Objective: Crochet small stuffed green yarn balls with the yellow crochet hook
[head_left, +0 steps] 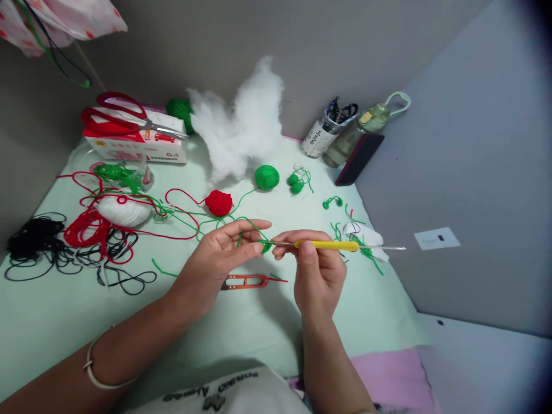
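Note:
My right hand (pixel 317 270) grips a crochet hook (pixel 330 245) by its yellow handle, with the thin metal shaft pointing left. Pinched between the thumb and fingers of my left hand (pixel 226 247) is a small piece of green crochet work (pixel 266 247), mostly hidden by my fingertips. The hook's tip meets this piece; whether it passes through a stitch I cannot tell. Green yarn runs over my left fingers towards the table, where a green yarn ball (pixel 267 177) and a red yarn ball (pixel 218 203) lie. Orange thread snips (pixel 245 282) rest below my hands.
White stuffing (pixel 241 126) stands at the back. Red scissors (pixel 129 118) lie on a box (pixel 142 146). Tangled black yarn (pixel 37 238) and a white yarn ball (pixel 123 210) are at left. A pen cup (pixel 321 135), bottle (pixel 349 138) and phone (pixel 360 160) stand at right.

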Demonstrator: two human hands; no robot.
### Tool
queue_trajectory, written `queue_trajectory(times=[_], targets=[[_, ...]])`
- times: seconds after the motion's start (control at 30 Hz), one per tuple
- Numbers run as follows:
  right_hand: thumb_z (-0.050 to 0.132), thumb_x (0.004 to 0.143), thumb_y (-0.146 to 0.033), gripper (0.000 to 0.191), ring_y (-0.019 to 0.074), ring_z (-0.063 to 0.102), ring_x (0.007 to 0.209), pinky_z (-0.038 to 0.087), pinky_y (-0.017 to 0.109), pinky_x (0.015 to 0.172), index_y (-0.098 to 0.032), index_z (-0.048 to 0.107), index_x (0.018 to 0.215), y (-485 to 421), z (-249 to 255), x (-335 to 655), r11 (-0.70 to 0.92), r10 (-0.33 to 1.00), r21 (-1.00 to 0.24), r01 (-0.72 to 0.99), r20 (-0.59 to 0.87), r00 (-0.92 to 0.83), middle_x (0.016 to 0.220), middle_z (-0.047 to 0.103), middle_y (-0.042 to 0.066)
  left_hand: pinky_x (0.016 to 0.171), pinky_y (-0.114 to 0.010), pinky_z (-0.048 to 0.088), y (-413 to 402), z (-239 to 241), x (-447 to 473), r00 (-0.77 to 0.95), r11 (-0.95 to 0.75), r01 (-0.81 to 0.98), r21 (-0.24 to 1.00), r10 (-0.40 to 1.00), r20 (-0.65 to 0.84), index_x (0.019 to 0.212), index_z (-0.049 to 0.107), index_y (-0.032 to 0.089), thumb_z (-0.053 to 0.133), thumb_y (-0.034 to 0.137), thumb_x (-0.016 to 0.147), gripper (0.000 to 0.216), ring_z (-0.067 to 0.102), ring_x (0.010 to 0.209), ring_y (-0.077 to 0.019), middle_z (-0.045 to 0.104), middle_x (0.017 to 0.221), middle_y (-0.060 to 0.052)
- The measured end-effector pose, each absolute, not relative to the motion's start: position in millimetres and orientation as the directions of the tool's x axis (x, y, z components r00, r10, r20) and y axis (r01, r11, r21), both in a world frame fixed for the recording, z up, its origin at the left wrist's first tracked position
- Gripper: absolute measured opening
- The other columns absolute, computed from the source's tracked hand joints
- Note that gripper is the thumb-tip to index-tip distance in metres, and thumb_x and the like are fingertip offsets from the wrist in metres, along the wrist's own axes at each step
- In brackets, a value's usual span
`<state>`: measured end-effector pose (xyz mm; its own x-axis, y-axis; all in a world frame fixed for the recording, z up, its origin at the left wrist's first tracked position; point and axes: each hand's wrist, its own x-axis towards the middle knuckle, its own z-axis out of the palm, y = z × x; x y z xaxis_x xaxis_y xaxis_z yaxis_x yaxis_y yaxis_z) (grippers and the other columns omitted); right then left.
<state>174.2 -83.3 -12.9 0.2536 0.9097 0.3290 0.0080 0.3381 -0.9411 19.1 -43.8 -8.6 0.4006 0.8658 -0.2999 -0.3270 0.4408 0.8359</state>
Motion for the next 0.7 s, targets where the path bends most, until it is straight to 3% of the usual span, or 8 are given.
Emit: queue_trajectory(times=[0.13, 0.3, 0.37, 0.43, 0.53, 0.63, 0.7], targets=[[0.049, 0.102, -0.016, 0.024, 0.017, 0.071, 0.078, 0.06, 0.035, 0.068, -0.025, 0.071, 0.105, -87.1, -12.4, 172.9, 0.433, 0.852, -0.859, 0.272, 0.489, 0.187, 0.096, 0.074, 0.005, 0.079, -0.023, 0.046, -45.2, -10.9, 19.3, 0.334, 0.362, -0.277, 0.89, 0.905, -0.264, 0.106, 0.079, 0.027, 0.08, 0.028, 0.082, 0.025, 0.056, 0.085, -0.0129, 0.061, 0.086, 0.002], [0.053, 0.096, -0.009, 0.033, 0.0213, 0.071, 0.092, 0.062, 0.038, 0.074, -0.027, 0.067, 0.12, -91.2, -20.8, 171.7, 0.555, 0.744, -0.576, 0.6, 0.666, -0.05, 0.101, 0.074, 0.007, 0.077, -0.023, 0.048, -48.4, -8.2, 21.8, 0.259, 0.311, -0.27, 0.911, 0.935, -0.242, 0.111, 0.077, 0.024, 0.081, 0.024, 0.079, 0.032, 0.058, 0.082, -0.0132, 0.062, 0.083, 0.002], [0.058, 0.095, -0.01, 0.038, 0.0217, 0.071, 0.094, 0.062, 0.037, 0.073, -0.031, 0.067, 0.125, -93.3, -25.9, 170.7, 0.532, 0.726, -0.474, 0.702, 0.682, -0.089, 0.106, 0.074, 0.007, 0.073, -0.023, 0.049, -48.8, -6.6, 22.9, 0.336, 0.406, -0.331, 0.852, 0.894, -0.295, 0.119, 0.073, 0.026, 0.081, 0.025, 0.079, 0.04, 0.058, 0.076, -0.0123, 0.062, 0.079, 0.003], [0.062, 0.094, -0.011, 0.041, 0.0224, 0.07, 0.099, 0.062, 0.037, 0.076, -0.035, 0.068, 0.127, -94.3, -28.7, 170.4, 0.511, 0.714, -0.449, 0.733, 0.696, -0.072, 0.111, 0.073, 0.006, 0.068, -0.022, 0.049, -47.6, -6.0, 23.2, 0.466, 0.564, -0.39, 0.728, 0.802, -0.373, 0.124, 0.071, 0.025, 0.079, 0.028, 0.081, 0.044, 0.055, 0.068, -0.0102, 0.059, 0.074, 0.003], [0.059, 0.096, -0.011, 0.035, 0.0206, 0.071, 0.093, 0.061, 0.036, 0.074, -0.033, 0.072, 0.12, -91.4, -25.2, 171.7, 0.511, 0.748, -0.637, 0.577, 0.66, 0.067, 0.106, 0.073, 0.006, 0.058, -0.018, 0.044, -43.8, -6.5, 21.4, 0.549, 0.677, -0.444, 0.587, 0.723, -0.419, 0.117, 0.076, 0.019, 0.078, 0.025, 0.082, 0.035, 0.036, 0.052, -0.0042, 0.048, 0.065, 0.006], [0.053, 0.1, -0.017, 0.025, 0.0155, 0.066, 0.072, 0.057, 0.032, 0.061, -0.027, 0.075, 0.104, -84.0, -17.6, 172.7, 0.459, 0.824, -0.86, 0.222, 0.506, 0.256, 0.09, 0.071, 0.004, 0.05, -0.016, 0.034, -41.5, -6.5, 18.5, 0.518, 0.63, -0.467, 0.62, 0.764, -0.385, 0.115, 0.077, 0.019, 0.079, 0.022, 0.082, 0.033, 0.02, 0.047, -0.003, 0.04, 0.058, 0.01], [0.054, 0.101, -0.021, 0.021, 0.0145, 0.065, 0.069, 0.056, 0.031, 0.059, -0.025, 0.075, 0.099, -79.8, -14.7, 172.0, 0.415, 0.868, -0.907, 0.075, 0.419, 0.268, 0.09, 0.071, 0.004, 0.048, -0.018, 0.033, -42.2, -6.4, 17.7, 0.524, 0.597, -0.427, 0.679, 0.775, -0.353, 0.117, 0.076, 0.021, 0.079, 0.025, 0.083, 0.035, 0.024, 0.046, -0.004, 0.04, 0.055, 0.01]])
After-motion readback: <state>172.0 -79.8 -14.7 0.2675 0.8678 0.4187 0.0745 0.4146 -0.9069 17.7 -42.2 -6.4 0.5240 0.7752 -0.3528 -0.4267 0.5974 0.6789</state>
